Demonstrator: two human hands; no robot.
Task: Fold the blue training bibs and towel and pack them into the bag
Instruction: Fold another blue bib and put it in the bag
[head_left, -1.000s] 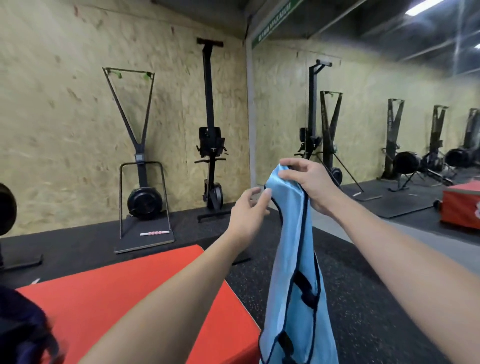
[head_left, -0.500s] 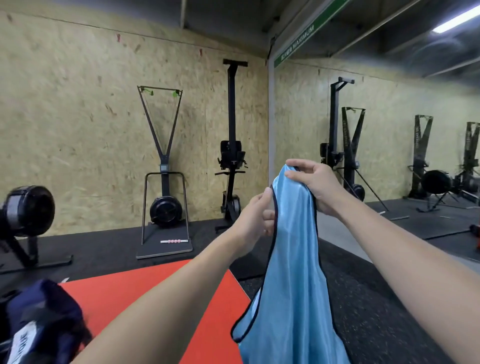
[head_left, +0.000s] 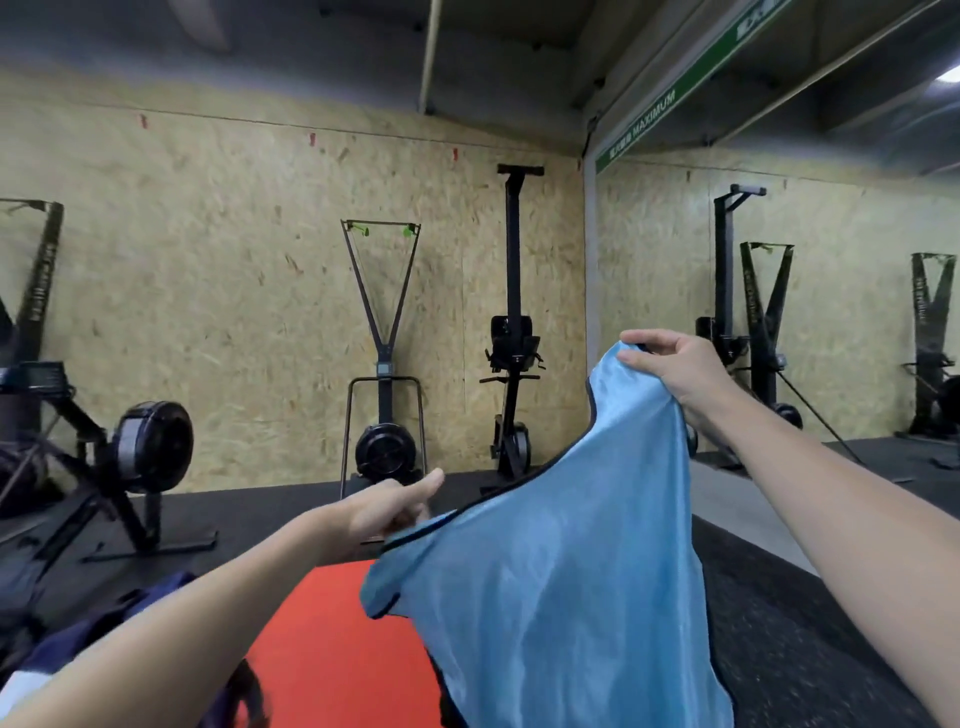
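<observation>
A light blue training bib (head_left: 561, 582) with black trim hangs spread in the air in front of me. My right hand (head_left: 670, 371) pinches its upper corner, held high at the right. My left hand (head_left: 389, 512) grips the bib's black-trimmed edge lower down and to the left. The cloth stretches slantwise between the two hands and drapes down to the bottom of the frame. A dark navy bag (head_left: 104, 639) lies at the lower left, partly hidden behind my left forearm. No towel is in view.
A red padded box (head_left: 322, 649) sits below the bib. Ski and rowing machines (head_left: 384, 395) stand along the chipboard wall on black rubber flooring (head_left: 810, 639). An air bike (head_left: 135, 457) stands at the left. A mirror fills the wall at the right.
My left hand took hold of the bib's edge and pulled it down and left, away from the right hand. The bib opened from a narrow hanging strip into a spread sheet. My view swung left.
</observation>
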